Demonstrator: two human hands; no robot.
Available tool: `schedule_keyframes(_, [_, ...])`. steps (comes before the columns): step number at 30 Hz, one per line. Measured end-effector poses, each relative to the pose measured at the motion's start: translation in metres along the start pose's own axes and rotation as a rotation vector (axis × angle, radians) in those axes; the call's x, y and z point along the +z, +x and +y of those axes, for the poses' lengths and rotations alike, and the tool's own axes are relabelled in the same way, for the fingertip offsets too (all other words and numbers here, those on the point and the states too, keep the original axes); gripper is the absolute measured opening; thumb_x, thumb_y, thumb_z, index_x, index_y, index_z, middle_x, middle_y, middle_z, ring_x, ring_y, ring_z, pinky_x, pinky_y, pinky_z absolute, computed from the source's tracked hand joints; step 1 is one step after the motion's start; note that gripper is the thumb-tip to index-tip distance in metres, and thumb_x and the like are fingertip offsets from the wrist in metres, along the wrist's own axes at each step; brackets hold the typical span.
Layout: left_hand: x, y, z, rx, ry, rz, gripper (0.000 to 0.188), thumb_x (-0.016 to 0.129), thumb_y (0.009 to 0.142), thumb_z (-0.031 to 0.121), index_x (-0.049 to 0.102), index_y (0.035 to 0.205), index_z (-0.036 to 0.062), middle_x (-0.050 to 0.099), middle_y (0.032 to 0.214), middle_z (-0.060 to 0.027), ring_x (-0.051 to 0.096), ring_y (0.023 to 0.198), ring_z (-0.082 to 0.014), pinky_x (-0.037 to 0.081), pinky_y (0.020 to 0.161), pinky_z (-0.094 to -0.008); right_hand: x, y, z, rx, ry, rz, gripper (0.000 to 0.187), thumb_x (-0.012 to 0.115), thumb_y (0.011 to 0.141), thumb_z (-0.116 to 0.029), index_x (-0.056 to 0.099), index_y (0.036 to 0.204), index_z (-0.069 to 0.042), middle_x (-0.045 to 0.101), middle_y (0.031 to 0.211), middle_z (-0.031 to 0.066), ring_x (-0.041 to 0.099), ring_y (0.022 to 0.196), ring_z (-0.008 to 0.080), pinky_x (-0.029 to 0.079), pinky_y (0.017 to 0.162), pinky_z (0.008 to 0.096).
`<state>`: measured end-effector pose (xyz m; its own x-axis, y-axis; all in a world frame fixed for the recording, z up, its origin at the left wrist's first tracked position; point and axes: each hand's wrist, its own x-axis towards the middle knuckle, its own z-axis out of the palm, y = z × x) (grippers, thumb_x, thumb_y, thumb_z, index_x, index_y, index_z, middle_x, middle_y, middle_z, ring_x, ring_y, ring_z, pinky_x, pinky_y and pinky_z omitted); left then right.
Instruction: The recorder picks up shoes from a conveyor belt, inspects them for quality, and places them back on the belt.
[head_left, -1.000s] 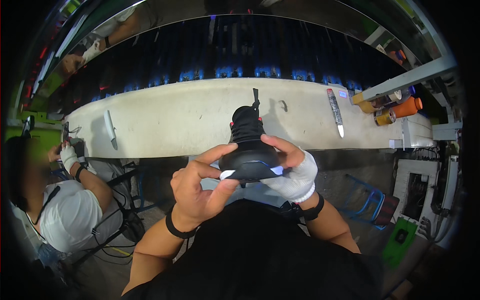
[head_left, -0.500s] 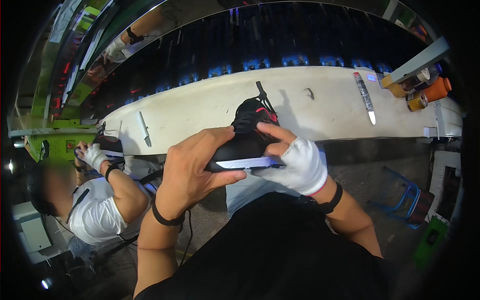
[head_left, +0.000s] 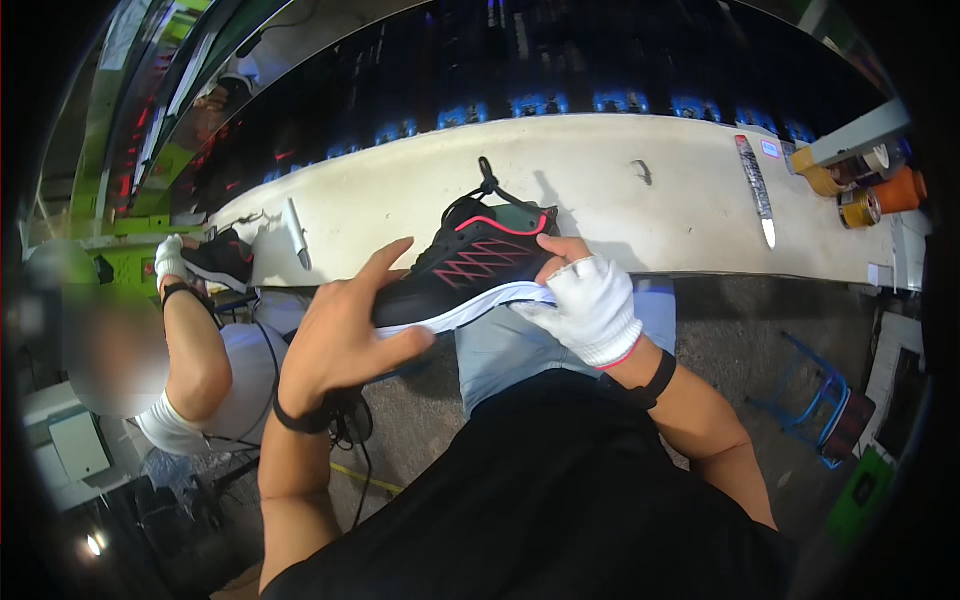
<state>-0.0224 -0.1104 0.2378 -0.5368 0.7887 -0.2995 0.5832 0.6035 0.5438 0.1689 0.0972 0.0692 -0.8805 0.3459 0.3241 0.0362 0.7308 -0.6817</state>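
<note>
A black sneaker (head_left: 470,262) with red zigzag lines on its side and a white sole is held above my lap, toe to the left. Its loop of black lace sticks up over the table. My left hand (head_left: 345,325) is loosely cupped round the toe, index finger raised and thumb stretched along the sole; its other fingers are mostly hidden. At the heel, my right hand (head_left: 590,305), in a white fingerless glove, grips the sneaker with bare fingertips on its upper and the thumb by the sole.
On the pale worktable (head_left: 370,225) lie a silver marker-like tool (head_left: 296,233) and a knife with a wrapped handle (head_left: 757,190). Containers (head_left: 860,205) stand far right. A dark conveyor (head_left: 560,60) runs behind. At left, a co-worker's gloved hand (head_left: 170,258) touches another dark sneaker (head_left: 222,258). A blue-framed stool (head_left: 815,400) stands right.
The sneaker has turned so its side and red lines show, with the toe leftward. My left hand's fingers have spread, and my right hand has come to the heel.
</note>
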Motion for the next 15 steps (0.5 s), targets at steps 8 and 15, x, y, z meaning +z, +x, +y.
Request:
schedule_keyframes(8, [0.065, 0.005, -0.044, -0.055, 0.232, -0.080, 0.125, 0.089, 0.080, 0.068, 0.034, 0.167, -0.0046, 0.077, 0.114, -0.0327, 0.078, 0.103, -0.0509, 0.062, 0.090, -0.0524, 0.006, 0.006, -0.009, -0.256, -0.104, -0.039, 0.042, 0.096, 0.075, -0.035, 0.070, 0.095, -0.009, 0.073, 0.129, 0.0127, 0.074, 0.082, 0.0281, 0.057, 0.071, 0.0433])
schedule_keyframes(15, [0.083, 0.000, -0.055, -0.160, 0.162, 0.012, 0.114, 0.086, 0.083, 0.060, 0.038, 0.165, -0.0037, 0.079, 0.108, -0.0293, 0.079, 0.098, -0.0476, 0.063, 0.085, -0.0515, 0.017, 0.015, -0.014, -0.318, -0.165, -0.032, 0.024, 0.081, 0.088, -0.025, 0.071, 0.102, -0.009, 0.073, 0.120, 0.0129, 0.068, 0.074, 0.0267, 0.055, 0.066, 0.0434])
